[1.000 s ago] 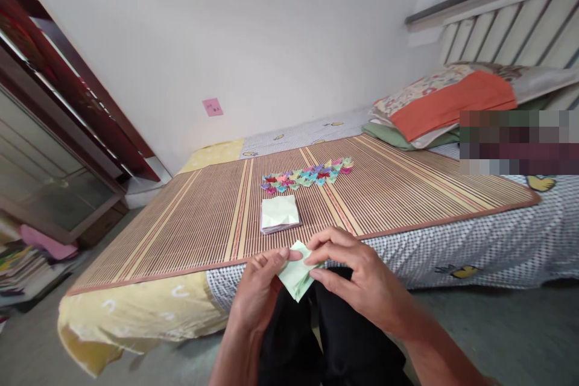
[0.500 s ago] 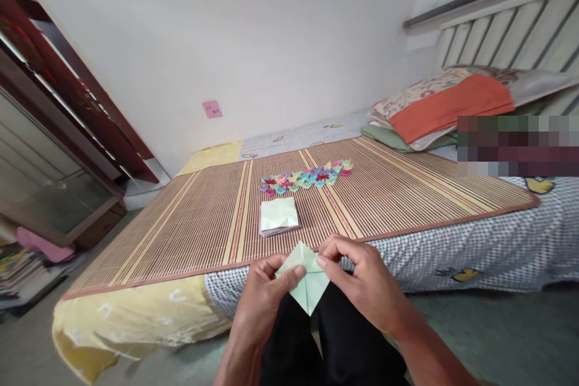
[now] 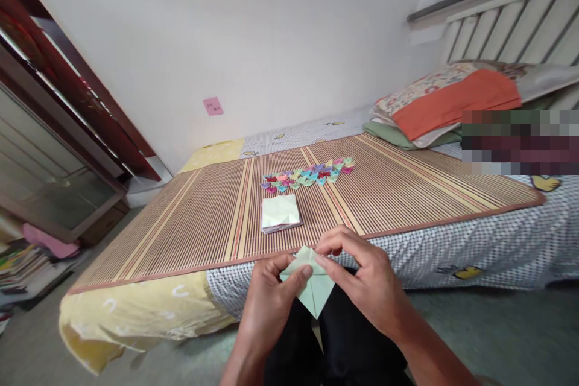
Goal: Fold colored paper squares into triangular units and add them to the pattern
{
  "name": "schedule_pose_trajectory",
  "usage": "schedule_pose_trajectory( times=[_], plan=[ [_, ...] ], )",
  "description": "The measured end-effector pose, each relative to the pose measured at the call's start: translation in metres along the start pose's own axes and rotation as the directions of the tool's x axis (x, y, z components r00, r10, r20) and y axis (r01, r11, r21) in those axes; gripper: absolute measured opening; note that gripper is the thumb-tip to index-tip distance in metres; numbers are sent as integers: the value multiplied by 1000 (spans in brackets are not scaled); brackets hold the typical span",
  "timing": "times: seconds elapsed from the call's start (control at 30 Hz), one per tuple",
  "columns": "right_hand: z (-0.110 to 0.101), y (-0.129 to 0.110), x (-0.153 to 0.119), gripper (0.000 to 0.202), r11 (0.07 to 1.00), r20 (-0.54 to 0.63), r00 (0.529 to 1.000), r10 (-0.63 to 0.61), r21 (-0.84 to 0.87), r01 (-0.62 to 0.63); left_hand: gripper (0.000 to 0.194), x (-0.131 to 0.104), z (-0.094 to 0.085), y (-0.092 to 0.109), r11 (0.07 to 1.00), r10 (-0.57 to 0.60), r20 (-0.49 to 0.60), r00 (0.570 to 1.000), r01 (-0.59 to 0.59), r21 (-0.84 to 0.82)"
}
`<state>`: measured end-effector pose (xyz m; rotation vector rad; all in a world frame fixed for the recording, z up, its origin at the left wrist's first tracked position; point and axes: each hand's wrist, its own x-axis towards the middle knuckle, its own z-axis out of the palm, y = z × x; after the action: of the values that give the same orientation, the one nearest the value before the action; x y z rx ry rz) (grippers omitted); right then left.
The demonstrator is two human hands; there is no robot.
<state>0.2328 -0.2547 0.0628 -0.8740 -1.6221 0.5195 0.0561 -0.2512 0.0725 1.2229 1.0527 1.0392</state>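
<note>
Fingers of the left hand [image 3: 270, 289] and right hand [image 3: 373, 277] pinch green folded paper [image 3: 315, 297] at opposite sides, above dark trousers [image 3: 357, 341]. Underside contact hidden; cannot tell. Judged best: align edges, then crease firmly. Beyond: paper stack [image 3: 280, 211], then coloured folded pieces [image 3: 308, 177], on striped mat [image 3: 190, 229].

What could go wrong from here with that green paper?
The left hand and right hand pinch the green paper over the black trousers, so a slip could drop it there. Uneven pulling might tear it or skew its folds. The paper stack beyond the hands could be knocked askew.
</note>
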Motion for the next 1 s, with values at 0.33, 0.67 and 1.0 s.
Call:
schedule_pose_trajectory(
  times=[0.33, 0.67, 1.0],
  plan=[
    [-4, -3, -3, 14, 999, 9, 1000, -20, -28, 21, 28, -2, 1, 1, 999, 19, 16, 1000, -20, 40],
    [-5, 0, -1, 11, 976, 90, 981, 172, 120, -182, 31, -4, 0, 0, 992, 55, 68, 996, -62, 107],
    [-12, 5, -3, 9, 924, 196, 936, 292, 195, -329, 31, -4, -6, -4, 984, 24, 142, 990, -48, 171]
  ],
)
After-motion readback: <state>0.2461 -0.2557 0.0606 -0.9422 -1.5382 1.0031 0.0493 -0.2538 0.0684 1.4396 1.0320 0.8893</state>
